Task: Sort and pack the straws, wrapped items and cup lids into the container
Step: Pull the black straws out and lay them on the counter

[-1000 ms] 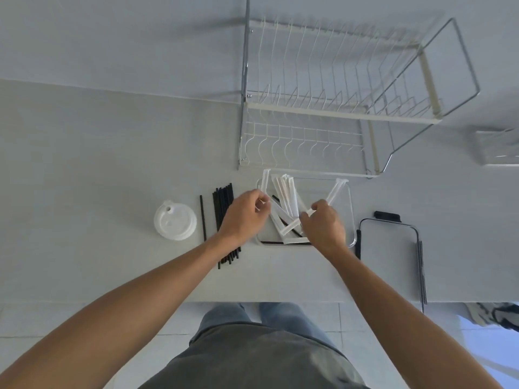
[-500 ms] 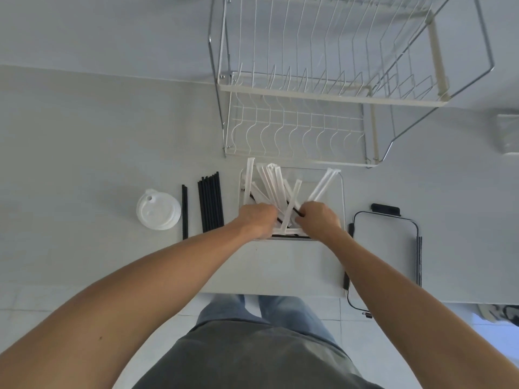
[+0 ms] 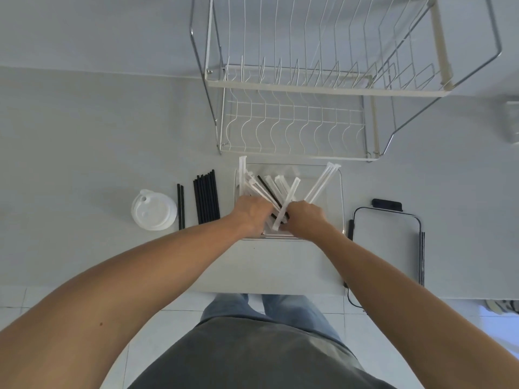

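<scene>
Head cam: both my hands down in clear container [image 3: 338, 192]. Left hand [image 3: 251, 213] and right hand [image 3: 304, 219] curled among white wrapped straws [image 3: 289, 197], grip hidden, can't tell what's actually pinched. Wrapped ones mostly in, leaning messy, crinkly paper sleeves, some poking over rim. Still outside on counter: black straws [image 3: 206, 200], thin, matte, lined up in row; domed translucent cup lid [image 3: 153, 210] left of them. Roughly a third done, I reckon.

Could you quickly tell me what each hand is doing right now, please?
Left hand: closed among the wrapped straws in the container.
Right hand: closed on wrapped straws.
</scene>
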